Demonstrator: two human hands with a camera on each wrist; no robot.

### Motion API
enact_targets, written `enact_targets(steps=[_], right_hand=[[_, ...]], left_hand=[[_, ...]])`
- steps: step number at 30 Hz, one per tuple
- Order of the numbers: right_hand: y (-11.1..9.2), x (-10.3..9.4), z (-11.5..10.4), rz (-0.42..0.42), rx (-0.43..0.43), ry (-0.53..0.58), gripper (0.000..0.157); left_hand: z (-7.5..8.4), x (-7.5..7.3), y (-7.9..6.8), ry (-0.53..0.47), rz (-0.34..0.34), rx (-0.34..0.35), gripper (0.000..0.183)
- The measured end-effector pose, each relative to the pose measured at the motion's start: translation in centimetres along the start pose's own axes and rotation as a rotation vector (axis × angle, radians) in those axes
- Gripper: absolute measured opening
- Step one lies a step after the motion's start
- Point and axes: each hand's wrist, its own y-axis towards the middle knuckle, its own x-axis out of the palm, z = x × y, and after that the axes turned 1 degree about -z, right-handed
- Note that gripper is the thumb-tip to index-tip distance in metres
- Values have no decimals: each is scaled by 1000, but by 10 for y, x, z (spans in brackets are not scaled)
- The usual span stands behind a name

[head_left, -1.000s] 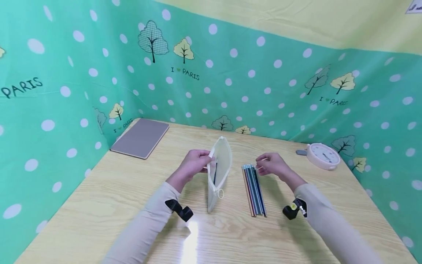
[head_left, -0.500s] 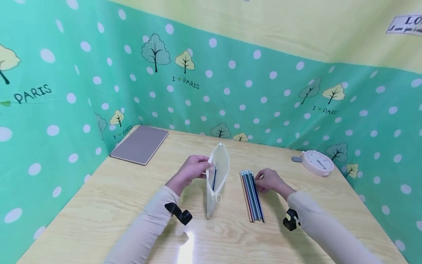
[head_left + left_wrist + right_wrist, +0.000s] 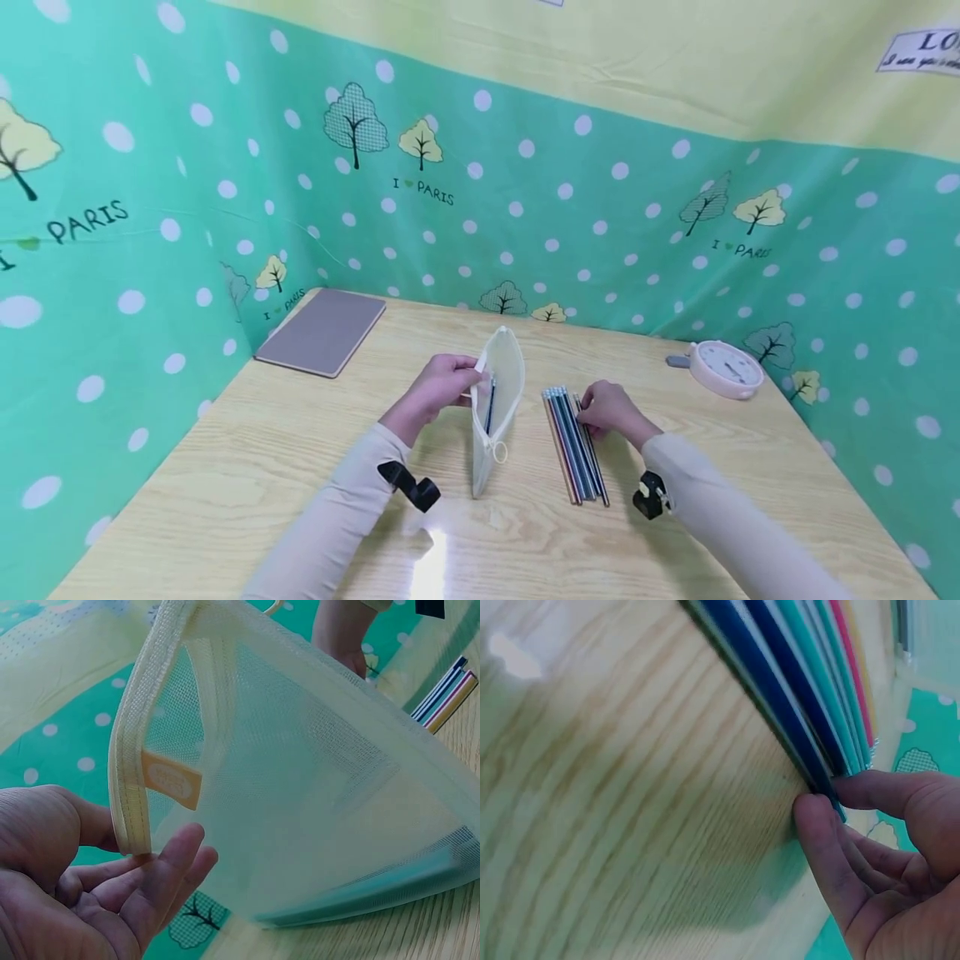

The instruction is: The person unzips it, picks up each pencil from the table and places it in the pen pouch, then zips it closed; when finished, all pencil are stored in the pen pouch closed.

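Note:
My left hand (image 3: 442, 385) pinches one side of the mouth of a pale mesh zip pouch (image 3: 512, 375), which stands on edge, its mouth gaping. A dark pencil (image 3: 491, 407) shows inside; in the left wrist view a teal-looking shape (image 3: 375, 889) lies along the pouch bottom. To the right of the pouch, several pencils (image 3: 567, 450) lie side by side. My right hand (image 3: 609, 408) pinches the far end of the rightmost one, a dark blue pencil (image 3: 769, 697), between thumb and index finger. That pencil lies slightly apart from the row.
A grey-purple notebook (image 3: 322, 332) lies at the back left of the wooden table (image 3: 247, 500). At the back right are a pink round clock (image 3: 726, 369) and a small grey object (image 3: 677, 362) beside it. Patterned green cloth (image 3: 442, 208) hangs behind the table.
My right hand has come down to the row's right edge and taken hold of the end pencil, which has shifted slightly right. The left hand keeps its grip on the pouch. The head view has tilted upward.

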Motion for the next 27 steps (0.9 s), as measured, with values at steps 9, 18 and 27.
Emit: enact_targets(steps=[9, 18, 27], right_hand=[[-11, -42, -6, 11, 1, 333, 36], [-39, -76, -45, 205, -160, 811, 42], [-61, -71, -63, 323, -309, 1151, 19]], left_hand=[[-3, 2, 4, 3, -8, -2, 37], [-2, -1, 5, 31, 8, -3, 35], [-3, 1, 5, 30, -4, 10, 37]])
